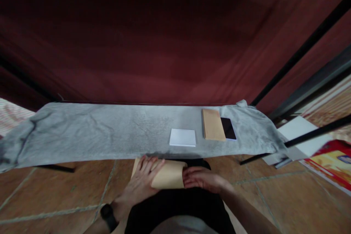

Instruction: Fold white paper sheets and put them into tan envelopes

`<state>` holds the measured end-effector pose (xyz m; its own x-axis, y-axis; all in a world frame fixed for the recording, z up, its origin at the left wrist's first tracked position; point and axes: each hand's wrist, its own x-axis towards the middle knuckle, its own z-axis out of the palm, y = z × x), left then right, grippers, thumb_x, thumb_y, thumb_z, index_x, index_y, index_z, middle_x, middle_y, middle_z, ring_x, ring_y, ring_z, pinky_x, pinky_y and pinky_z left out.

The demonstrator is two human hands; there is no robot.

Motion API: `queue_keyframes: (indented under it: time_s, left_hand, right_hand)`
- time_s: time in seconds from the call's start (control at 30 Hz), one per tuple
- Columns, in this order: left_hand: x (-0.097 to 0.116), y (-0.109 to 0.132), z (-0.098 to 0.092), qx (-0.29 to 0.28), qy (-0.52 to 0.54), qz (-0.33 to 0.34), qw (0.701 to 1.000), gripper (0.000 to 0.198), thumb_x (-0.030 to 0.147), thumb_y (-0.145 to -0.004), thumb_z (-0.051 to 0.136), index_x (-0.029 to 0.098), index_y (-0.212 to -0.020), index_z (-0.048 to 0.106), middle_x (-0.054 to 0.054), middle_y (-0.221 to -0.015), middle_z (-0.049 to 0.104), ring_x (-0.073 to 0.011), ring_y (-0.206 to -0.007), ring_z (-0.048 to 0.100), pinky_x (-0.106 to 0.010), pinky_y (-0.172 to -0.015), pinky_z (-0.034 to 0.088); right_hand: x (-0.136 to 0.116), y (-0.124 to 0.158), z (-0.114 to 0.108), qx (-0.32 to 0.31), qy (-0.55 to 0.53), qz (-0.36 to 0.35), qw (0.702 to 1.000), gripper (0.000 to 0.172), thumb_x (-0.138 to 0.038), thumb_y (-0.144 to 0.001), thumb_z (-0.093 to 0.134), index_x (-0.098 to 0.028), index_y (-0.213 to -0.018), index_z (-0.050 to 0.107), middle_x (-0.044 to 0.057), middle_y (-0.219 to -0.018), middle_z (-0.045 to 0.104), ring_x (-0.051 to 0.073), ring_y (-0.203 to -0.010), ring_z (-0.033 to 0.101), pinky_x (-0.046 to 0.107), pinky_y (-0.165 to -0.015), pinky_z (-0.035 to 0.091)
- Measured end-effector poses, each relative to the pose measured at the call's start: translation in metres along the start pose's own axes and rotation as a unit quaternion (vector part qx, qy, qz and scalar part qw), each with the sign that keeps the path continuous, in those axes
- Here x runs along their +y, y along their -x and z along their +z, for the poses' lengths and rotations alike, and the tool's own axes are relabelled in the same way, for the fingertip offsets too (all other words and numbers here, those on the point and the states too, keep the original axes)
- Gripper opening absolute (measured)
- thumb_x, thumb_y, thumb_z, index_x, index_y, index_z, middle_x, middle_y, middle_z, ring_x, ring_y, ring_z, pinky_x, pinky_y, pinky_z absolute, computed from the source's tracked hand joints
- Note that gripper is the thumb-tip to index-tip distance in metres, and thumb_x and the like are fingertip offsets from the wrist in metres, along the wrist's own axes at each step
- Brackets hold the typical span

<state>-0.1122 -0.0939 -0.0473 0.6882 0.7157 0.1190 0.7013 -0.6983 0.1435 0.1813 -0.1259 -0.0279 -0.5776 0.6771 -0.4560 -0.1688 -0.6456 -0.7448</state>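
Observation:
A tan paper envelope [170, 175] lies across my lap at the near edge of the cloth-covered surface. My left hand [146, 175] rests on its left part with the fingers spread, and a dark watch is on that wrist. At the envelope's right end is my right hand [199, 179], fingertips at or just inside the opening; the fingers are stretched out and their tips are partly hidden. A white stack of paper or cards [182, 137] lies on the grey cloth in front of the envelope. Farther right, a tan envelope or stack [214, 125] sits beside a dark phone [228, 128].
The grey cloth [123, 129] covers a long narrow surface, with a dark red panel [164, 51] behind it. Black metal bars [301, 49] slant at both sides. On the tiled floor at the right are white sheets [301, 135] and a red and yellow package [333, 161].

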Motion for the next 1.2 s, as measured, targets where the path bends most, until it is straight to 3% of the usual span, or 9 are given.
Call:
queue_keyframes:
  time_s: [0.07,0.13,0.2,0.23,0.37,0.57,0.93,1.07,1.2]
  left_hand:
    - [-0.017,-0.005,-0.010,0.043,-0.018,-0.036,0.998,0.098,0.043,-0.073,0.072,0.024,-0.155,0.023,-0.015,-0.139,0.050,-0.0364,-0.129,0.044,-0.058,-0.115,0.021]
    - [-0.035,-0.014,-0.021,0.077,-0.033,-0.078,0.993,0.102,0.048,-0.072,0.073,0.020,-0.155,0.021,-0.016,-0.136,0.051,-0.0368,-0.127,0.045,-0.056,-0.114,0.025]
    - [-0.049,-0.023,-0.030,0.085,-0.048,-0.101,0.990,0.104,0.050,-0.072,0.073,0.021,-0.156,0.018,-0.016,-0.138,0.050,-0.0370,-0.128,0.044,-0.056,-0.114,0.024]
    - [-0.056,-0.028,-0.033,0.086,-0.052,-0.113,0.988,0.107,0.050,-0.071,0.074,0.021,-0.156,0.015,-0.016,-0.138,0.049,-0.0370,-0.129,0.044,-0.056,-0.114,0.023]
    - [-0.075,-0.042,-0.033,0.063,-0.057,-0.155,0.984,0.111,0.046,-0.069,0.075,0.022,-0.157,0.011,-0.016,-0.138,0.049,-0.0380,-0.129,0.043,-0.057,-0.113,0.020]
    - [-0.090,-0.043,-0.021,0.027,-0.042,-0.160,0.986,0.109,0.043,-0.067,0.072,0.024,-0.157,0.014,-0.015,-0.141,0.047,-0.0372,-0.133,0.041,-0.055,-0.113,0.018]
    - [-0.098,-0.039,-0.010,0.021,-0.023,-0.166,0.986,0.109,0.041,-0.067,0.070,0.026,-0.157,0.012,-0.015,-0.141,0.046,-0.0369,-0.133,0.040,-0.055,-0.113,0.016]
    - [-0.099,-0.039,-0.010,0.027,-0.025,-0.162,0.986,0.108,0.042,-0.067,0.071,0.027,-0.157,0.012,-0.014,-0.143,0.045,-0.0361,-0.134,0.039,-0.053,-0.113,0.019]
    - [-0.097,-0.040,-0.014,0.025,-0.025,-0.160,0.986,0.108,0.042,-0.067,0.071,0.025,-0.156,0.014,-0.015,-0.143,0.045,-0.0366,-0.134,0.039,-0.053,-0.112,0.020]
  right_hand:
    - [-0.021,-0.001,-0.022,0.052,0.005,-0.059,0.997,0.038,-0.041,-0.075,0.074,-0.015,-0.103,0.070,0.012,-0.104,0.071,0.020,-0.091,0.070,0.038,-0.089,0.052]
    - [-0.043,-0.012,-0.044,0.202,0.091,-0.143,0.964,0.036,-0.044,-0.081,0.063,-0.017,-0.105,0.067,0.010,-0.104,0.071,0.019,-0.086,0.069,0.035,-0.081,0.054]
    - [-0.060,-0.030,-0.061,0.411,0.277,-0.169,0.852,0.033,-0.043,-0.088,0.049,-0.018,-0.104,0.064,0.008,-0.097,0.071,0.019,-0.081,0.069,0.032,-0.073,0.055]
    - [-0.065,-0.040,-0.067,0.445,0.309,-0.164,0.824,0.031,-0.040,-0.088,0.050,-0.018,-0.106,0.062,0.010,-0.102,0.070,0.021,-0.086,0.068,0.033,-0.074,0.054]
    - [-0.071,-0.074,-0.075,0.514,0.377,-0.137,0.758,0.030,-0.034,-0.082,0.063,-0.017,-0.106,0.060,0.017,-0.113,0.064,0.028,-0.105,0.064,0.036,-0.085,0.050]
    - [-0.062,-0.098,-0.070,0.547,0.472,-0.057,0.689,0.040,-0.030,-0.076,0.073,-0.012,-0.108,0.057,0.023,-0.118,0.061,0.034,-0.116,0.058,0.038,-0.094,0.046]
    - [-0.063,-0.111,-0.080,0.544,0.476,-0.044,0.690,0.028,-0.021,-0.073,0.067,-0.016,-0.099,0.058,0.016,-0.103,0.068,0.029,-0.106,0.063,0.033,-0.088,0.046]
    - [-0.060,-0.114,-0.080,0.541,0.448,-0.087,0.706,0.023,-0.019,-0.070,0.066,-0.019,-0.092,0.057,0.016,-0.103,0.067,0.030,-0.109,0.060,0.035,-0.091,0.045]
    - [-0.056,-0.117,-0.078,0.529,0.396,-0.137,0.738,0.023,-0.016,-0.073,0.059,-0.021,-0.095,0.056,0.008,-0.092,0.068,0.023,-0.090,0.065,0.032,-0.081,0.049]
